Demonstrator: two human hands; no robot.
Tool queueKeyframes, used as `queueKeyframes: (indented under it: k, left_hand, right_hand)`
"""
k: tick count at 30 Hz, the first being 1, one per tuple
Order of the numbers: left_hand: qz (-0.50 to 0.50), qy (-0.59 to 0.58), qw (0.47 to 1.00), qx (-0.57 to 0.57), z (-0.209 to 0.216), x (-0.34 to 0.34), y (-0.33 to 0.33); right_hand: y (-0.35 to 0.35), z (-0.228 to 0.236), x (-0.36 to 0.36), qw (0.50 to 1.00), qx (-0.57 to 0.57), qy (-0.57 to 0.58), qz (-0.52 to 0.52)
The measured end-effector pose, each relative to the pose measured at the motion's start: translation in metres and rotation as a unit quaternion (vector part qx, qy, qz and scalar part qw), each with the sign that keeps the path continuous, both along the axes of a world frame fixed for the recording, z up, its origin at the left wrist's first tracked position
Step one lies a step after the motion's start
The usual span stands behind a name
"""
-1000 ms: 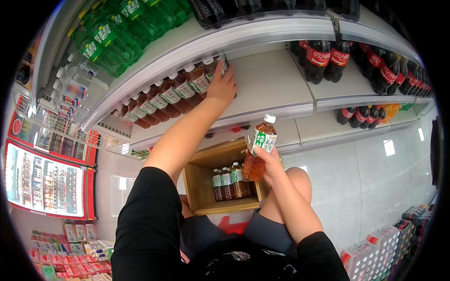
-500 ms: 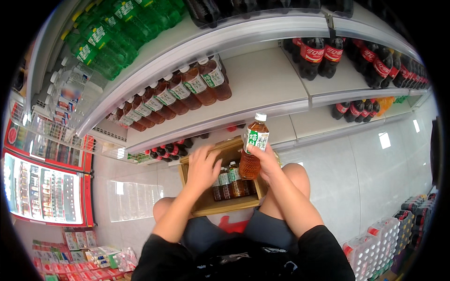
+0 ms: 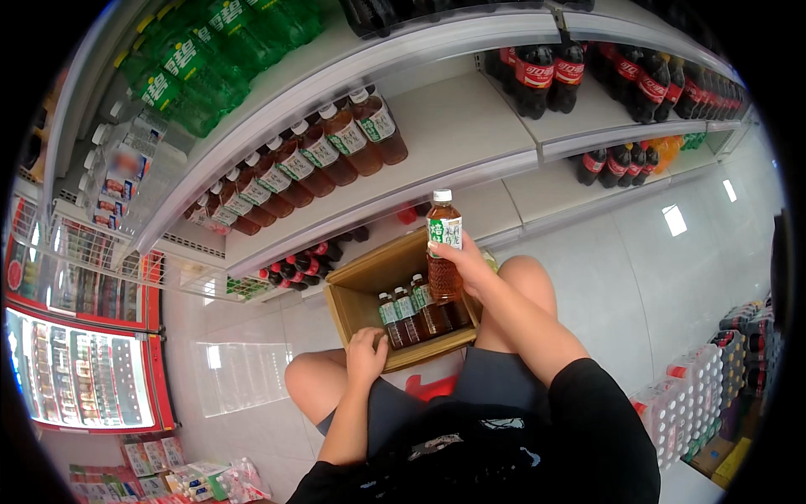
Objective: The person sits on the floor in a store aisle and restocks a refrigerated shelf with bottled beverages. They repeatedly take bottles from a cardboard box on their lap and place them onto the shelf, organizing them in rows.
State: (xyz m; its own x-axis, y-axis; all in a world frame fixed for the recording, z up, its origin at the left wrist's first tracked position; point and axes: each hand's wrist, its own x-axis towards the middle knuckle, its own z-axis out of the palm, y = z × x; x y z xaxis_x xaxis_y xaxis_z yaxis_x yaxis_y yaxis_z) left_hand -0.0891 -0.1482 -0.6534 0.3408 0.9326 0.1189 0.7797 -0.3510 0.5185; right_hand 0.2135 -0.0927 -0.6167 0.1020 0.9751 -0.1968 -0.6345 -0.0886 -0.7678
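My right hand [image 3: 464,262] is wrapped round a tea bottle [image 3: 445,273], held upright above the right part of an open cardboard box [image 3: 353,294]. The bottle has a white cap, a green-and-white label and amber-brown liquid. Several like tea bottles [image 3: 405,317] stand in the box, grouped toward its near right side; the held bottle and my right hand cover some of them. At the box's near left corner lies my left hand [image 3: 367,356], its fingers bent over the rim and no bottle in it. The box rests between my knees.
A slanting shelf [image 3: 453,126] ahead carries a row of tea bottles [image 3: 315,164] at left and cola bottles [image 3: 550,80] at right. Green soda bottles [image 3: 193,63] stand above. Lit drink coolers [image 3: 80,370] are far left; wrapped bottle packs [image 3: 684,403] sit on the right floor.
My left hand has come down from over the box to its near left corner. The held tea bottle has shifted slightly left in view, still in my right hand. The view has turned a little.
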Motion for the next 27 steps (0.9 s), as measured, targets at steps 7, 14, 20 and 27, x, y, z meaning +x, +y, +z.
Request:
queueKeyframes:
  k: [7, 14, 20, 27]
  left_hand:
    - [0.006, -0.004, 1.000, -0.018, -0.003, -0.003, -0.002]
    - [0.005, -0.008, 1.000, -0.021, -0.005, 0.000, -0.002]
    - [-0.008, -0.013, 0.999, -0.030, -0.003, 0.004, -0.002]
    - [-0.051, -0.111, 0.992, -0.038, 0.024, 0.036, 0.019]
  right_hand:
    - [-0.001, -0.011, 0.004, 0.999, -0.009, -0.037, -0.016]
    - [-0.001, -0.007, 0.006, 0.999, 0.004, -0.029, -0.017]
    - [-0.003, -0.004, 0.003, 0.999, -0.011, -0.040, 0.000]
    - [-0.004, -0.003, 0.002, 0.997, -0.002, -0.070, 0.026]
